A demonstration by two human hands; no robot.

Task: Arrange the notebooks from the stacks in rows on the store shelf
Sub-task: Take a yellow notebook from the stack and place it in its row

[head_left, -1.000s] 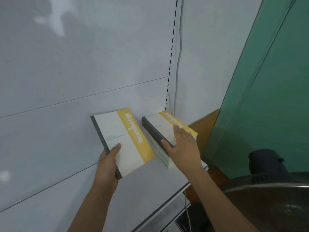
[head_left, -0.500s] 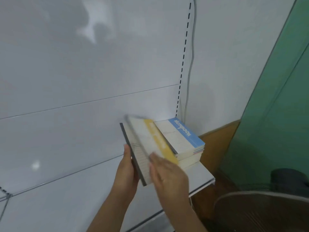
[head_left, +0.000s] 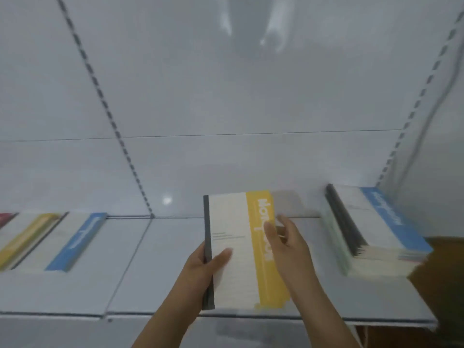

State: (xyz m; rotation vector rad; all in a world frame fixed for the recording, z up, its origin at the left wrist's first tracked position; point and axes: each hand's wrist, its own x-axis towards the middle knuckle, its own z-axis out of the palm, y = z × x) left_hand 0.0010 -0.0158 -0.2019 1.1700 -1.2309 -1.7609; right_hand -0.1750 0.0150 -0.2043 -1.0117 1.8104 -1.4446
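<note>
A white notebook with a yellow band and dark spine (head_left: 233, 247) is held flat over the white store shelf (head_left: 155, 272). My left hand (head_left: 200, 267) grips its spine edge, thumb on the cover. My right hand (head_left: 286, 244) holds its right side, fingers curled at the yellow band. A stack of notebooks (head_left: 371, 234) with a blue-banded one on top sits at the shelf's right end. At the left, notebooks lie in a row: a blue-banded one (head_left: 72, 239) and a yellow-banded one (head_left: 22, 239).
The white back panel (head_left: 226, 96) rises behind the shelf, with slotted uprights (head_left: 113, 121). The shelf's front edge (head_left: 276, 317) runs below my hands. Brown wood (head_left: 444, 259) shows past the right end.
The view swung left, bringing the row of notebooks at the left into sight. The yellow-banded notebook moved away from the right stack and now lies flat between both hands.
</note>
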